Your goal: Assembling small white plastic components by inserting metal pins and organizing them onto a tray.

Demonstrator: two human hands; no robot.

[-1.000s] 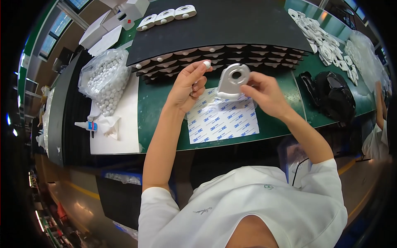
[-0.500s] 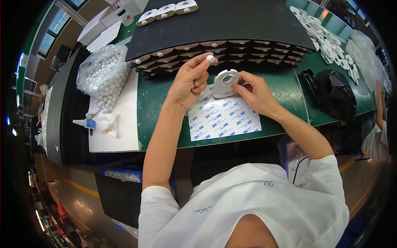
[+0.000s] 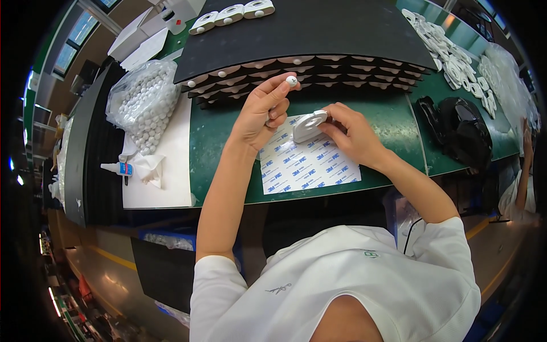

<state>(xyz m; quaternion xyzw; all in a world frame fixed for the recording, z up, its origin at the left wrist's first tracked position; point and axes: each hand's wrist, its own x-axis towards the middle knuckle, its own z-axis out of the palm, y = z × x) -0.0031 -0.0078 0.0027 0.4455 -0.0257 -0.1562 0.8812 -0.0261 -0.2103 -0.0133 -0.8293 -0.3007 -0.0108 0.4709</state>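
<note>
Between thumb and forefinger, my left hand point(image 3: 264, 111) pinches a small white ball point(image 3: 292, 81) with a small mark on its face, raised near the front of the black stack. My right hand point(image 3: 352, 134) grips a white plastic part point(image 3: 307, 127) with a round hole by its upper end. That part is tilted, its lower end over the printed white sheet point(image 3: 310, 171) on the green table. The ball and the plastic part are apart.
At left lie a bag of white balls point(image 3: 145, 100), a glue bottle point(image 3: 118, 169) and a crumpled tissue point(image 3: 149, 170). Ahead stand stacked black boards point(image 3: 307, 34) with white parts point(image 3: 229, 15) between and on top. A black bag point(image 3: 461, 131) and piled white parts point(image 3: 450, 51) are at right.
My right hand has tipped the plastic part, so its round hole now shows at a flatter slant. My left hand with the ball has barely moved.
</note>
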